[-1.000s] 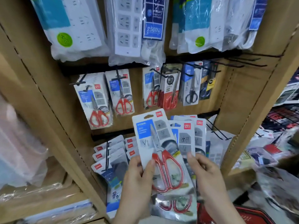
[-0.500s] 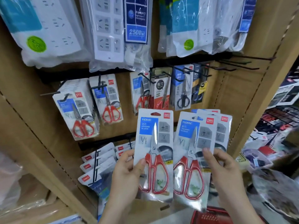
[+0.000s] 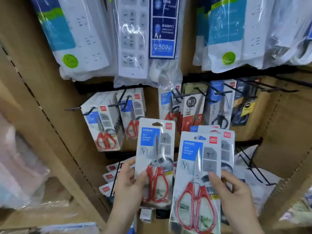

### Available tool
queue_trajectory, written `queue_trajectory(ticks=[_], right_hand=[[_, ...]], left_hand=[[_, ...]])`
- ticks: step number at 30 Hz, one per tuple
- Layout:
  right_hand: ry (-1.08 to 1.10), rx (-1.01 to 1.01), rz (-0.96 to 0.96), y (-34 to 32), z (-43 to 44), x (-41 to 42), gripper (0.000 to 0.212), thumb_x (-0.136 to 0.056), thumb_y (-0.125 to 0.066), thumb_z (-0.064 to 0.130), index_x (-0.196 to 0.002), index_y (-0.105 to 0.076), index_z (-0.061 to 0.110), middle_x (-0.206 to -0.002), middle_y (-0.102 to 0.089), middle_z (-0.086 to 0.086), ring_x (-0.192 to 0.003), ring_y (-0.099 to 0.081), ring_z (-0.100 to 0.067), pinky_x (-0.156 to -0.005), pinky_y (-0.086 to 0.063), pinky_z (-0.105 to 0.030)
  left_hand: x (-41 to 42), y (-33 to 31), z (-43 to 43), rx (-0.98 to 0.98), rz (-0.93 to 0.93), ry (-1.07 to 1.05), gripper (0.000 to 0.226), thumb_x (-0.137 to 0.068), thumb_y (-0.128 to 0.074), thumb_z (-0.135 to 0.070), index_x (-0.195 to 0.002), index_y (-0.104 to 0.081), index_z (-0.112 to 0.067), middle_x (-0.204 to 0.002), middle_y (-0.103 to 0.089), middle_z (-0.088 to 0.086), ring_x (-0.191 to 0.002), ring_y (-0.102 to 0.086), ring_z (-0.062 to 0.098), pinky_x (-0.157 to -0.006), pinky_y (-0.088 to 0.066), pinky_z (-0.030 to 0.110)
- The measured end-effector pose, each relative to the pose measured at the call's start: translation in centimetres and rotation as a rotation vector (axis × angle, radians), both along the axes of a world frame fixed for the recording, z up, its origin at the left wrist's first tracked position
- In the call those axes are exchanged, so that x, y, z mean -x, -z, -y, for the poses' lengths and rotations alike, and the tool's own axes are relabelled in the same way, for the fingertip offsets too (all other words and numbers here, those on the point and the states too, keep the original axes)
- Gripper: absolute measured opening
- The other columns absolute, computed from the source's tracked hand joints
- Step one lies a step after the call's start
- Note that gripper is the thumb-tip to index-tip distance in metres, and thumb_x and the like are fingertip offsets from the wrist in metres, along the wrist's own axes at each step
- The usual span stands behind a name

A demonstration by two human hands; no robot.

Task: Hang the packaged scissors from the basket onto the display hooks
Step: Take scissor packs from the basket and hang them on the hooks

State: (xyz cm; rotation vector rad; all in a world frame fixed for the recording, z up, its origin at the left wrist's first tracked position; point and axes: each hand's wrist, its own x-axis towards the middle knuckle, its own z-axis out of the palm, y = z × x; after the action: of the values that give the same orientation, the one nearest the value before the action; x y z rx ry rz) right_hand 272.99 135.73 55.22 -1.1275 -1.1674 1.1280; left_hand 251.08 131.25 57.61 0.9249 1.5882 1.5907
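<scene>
While the card had to meet a peg through the slot [image 3: 157,124] at its top, the left hand [image 3: 130,184] gripped a single scissors pack [image 3: 155,149] low down, thumb across the red handles and fingers behind, which left that slot free and upright. The right hand [image 3: 236,193] clasped a fanned stack of packs [image 3: 197,166] in the same way, just beside the first, apparently as a reserve. Above both hands ran the display hooks [image 3: 185,95], most already loaded with hung scissors packs [image 3: 103,125]; bare hooks [image 3: 280,87] stuck out up and to the right of the right hand. Bagged power strips [image 3: 135,39] drooped higher still, their lower edges crowding the pegs, likely the main hindrance. More carded goods [image 3: 109,175] lay beside and below the left hand. No basket showed.
</scene>
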Motion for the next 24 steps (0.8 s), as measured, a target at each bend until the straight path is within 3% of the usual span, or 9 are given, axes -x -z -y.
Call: queue_trajectory(ticks=[5,8,10,13,17,24], right_hand=[[0.093,0.028,-0.024,-0.1,-0.1,0.7,0.01,-0.079,-0.071,0.026,-0.08,-0.08,0.03,-0.077,-0.074,-0.002,-0.077,-0.065,-0.024,-0.079,-0.055,-0.035],[0.118,0.015,-0.026,-0.5,0.2,0.7,0.018,-0.084,-0.07,0.016,-0.076,-0.08,0.029,-0.074,-0.073,0.0,-0.067,-0.063,-0.008,-0.066,-0.052,-0.013],[0.151,0.033,-0.02,-0.5,0.5,0.7,0.015,-0.085,-0.07,0.015,-0.079,-0.079,0.026,-0.074,-0.073,0.002,-0.067,-0.063,-0.009,-0.065,-0.052,-0.015],[0.179,0.024,0.007,-0.3,0.8,0.5,0.011,-0.08,-0.071,0.027,-0.075,-0.08,0.032,-0.079,-0.071,-0.009,-0.073,-0.059,-0.021,-0.072,-0.049,-0.025],[0.227,0.03,-0.012,-0.9,1.0,-0.2,0.018,-0.082,-0.072,0.02,-0.068,-0.078,0.031,-0.073,-0.073,0.003,-0.065,-0.064,-0.008,-0.07,-0.05,-0.024],[0.191,0.015,-0.046,-1.8,0.8,-1.1,0.009,-0.086,-0.068,0.009,-0.082,-0.074,0.014,-0.065,-0.072,0.017,-0.057,-0.062,0.009,-0.051,-0.043,-0.001]], left_hand=[[0.0,-1.3,-4.2,-0.075,-0.063,0.09,0.027,-0.096,-0.056,-0.002,-0.108,-0.057,-0.026,-0.096,-0.075,-0.002,-0.085,-0.074,0.016,-0.065,-0.061,0.031],[-0.1,-1.7,-6.2,-0.092,-0.107,0.149,0.031,-0.097,-0.055,-0.001,-0.107,-0.056,-0.03,-0.099,-0.074,-0.005,-0.088,-0.073,0.011,-0.069,-0.06,0.027],[-0.1,-1.4,-7.0,-0.086,-0.135,0.175,0.033,-0.096,-0.056,-0.002,-0.105,-0.057,-0.034,-0.102,-0.074,-0.005,-0.089,-0.073,0.012,-0.07,-0.06,0.03],[-0.2,-0.3,-6.7,-0.061,-0.167,0.216,0.035,-0.096,-0.058,-0.004,-0.103,-0.058,-0.038,-0.103,-0.074,-0.006,-0.092,-0.073,0.014,-0.072,-0.062,0.038],[-0.6,0.4,-5.5,-0.092,-0.13,0.199,0.03,-0.095,-0.059,-0.005,-0.106,-0.057,-0.033,-0.097,-0.075,-0.004,-0.088,-0.073,0.012,-0.067,-0.061,0.032],[-2.2,-0.9,-6.5,-0.099,-0.128,0.194,0.029,-0.095,-0.059,-0.009,-0.107,-0.055,-0.035,-0.098,-0.075,-0.004,-0.09,-0.073,0.013,-0.078,-0.061,0.045]])
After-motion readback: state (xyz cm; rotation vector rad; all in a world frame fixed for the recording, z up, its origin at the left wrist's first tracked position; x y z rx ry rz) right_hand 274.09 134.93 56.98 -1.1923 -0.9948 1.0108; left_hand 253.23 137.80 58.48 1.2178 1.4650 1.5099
